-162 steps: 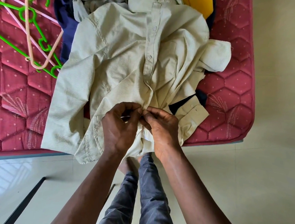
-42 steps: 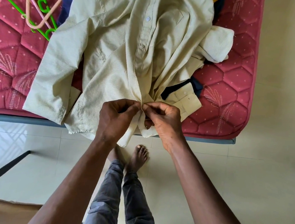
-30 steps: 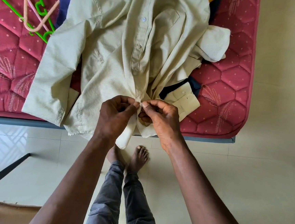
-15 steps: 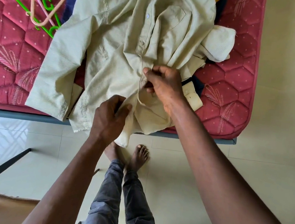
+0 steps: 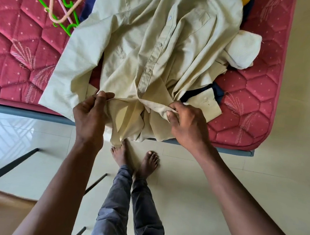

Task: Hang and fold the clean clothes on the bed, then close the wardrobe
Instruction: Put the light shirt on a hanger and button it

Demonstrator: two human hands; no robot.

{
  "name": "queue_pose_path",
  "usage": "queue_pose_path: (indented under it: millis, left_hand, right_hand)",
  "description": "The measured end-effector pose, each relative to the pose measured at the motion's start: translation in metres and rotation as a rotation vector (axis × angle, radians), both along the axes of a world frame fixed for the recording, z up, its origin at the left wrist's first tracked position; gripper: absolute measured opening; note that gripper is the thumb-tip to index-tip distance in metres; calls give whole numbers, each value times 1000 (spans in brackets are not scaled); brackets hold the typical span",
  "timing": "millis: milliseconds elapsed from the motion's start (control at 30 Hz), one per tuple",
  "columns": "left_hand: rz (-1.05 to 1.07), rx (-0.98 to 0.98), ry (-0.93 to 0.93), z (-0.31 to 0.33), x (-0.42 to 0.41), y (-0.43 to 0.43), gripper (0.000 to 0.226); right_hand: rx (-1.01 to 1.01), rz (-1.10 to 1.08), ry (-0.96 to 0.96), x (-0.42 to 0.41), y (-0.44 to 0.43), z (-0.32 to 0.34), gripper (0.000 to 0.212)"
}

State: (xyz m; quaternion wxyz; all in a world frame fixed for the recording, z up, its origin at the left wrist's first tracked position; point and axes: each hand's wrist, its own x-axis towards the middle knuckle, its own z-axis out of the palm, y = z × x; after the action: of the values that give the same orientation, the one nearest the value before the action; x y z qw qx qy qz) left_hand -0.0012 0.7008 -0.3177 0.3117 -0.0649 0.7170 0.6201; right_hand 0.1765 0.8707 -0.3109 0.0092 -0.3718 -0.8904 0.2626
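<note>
Pale green shirt (image 5: 156,52) lies front-up on the red mattress (image 5: 16,49), hem overhanging the near edge; left hand (image 5: 90,115) pinches the hem on the left, right hand (image 5: 187,124) grips bunched cloth on the right. Risk: the right half sits rumpled over a dark garment (image 5: 218,89), so a pull toward the near edge could drag both onto the floor (image 5: 183,166).
</note>
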Motion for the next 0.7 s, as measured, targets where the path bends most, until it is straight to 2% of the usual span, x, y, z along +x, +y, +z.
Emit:
queue_pose_path:
  millis: [67,133,233,300,433,600,700]
  left_hand:
    - [-91,15,-6,1,4,-4,18]
    - [-181,-77,107,4,16,-4,26]
    - [-225,-307,362,14,42,-1,22]
    - [-220,-353,377,19,58,3,15]
    - [-306,-247,258,19,82,6,20]
    - [-363,3,-88,10,84,-2,20]
    - [-369,-6,-125,13,82,-1,22]
  right_hand:
    - [-339,-238,98,1,-9,6,10]
    - [-638,-438,206,-1,-21,12,9]
    - [-932,-615,277,-4,-40,20,7]
    - [-1060,-709,305,-7,-51,21,4]
    - [-1172,-765,334,-7,-72,19,5]
    - [-1144,-833,364,1,-74,15,15]
    - [-1136,-825,376,5,-72,17,11]
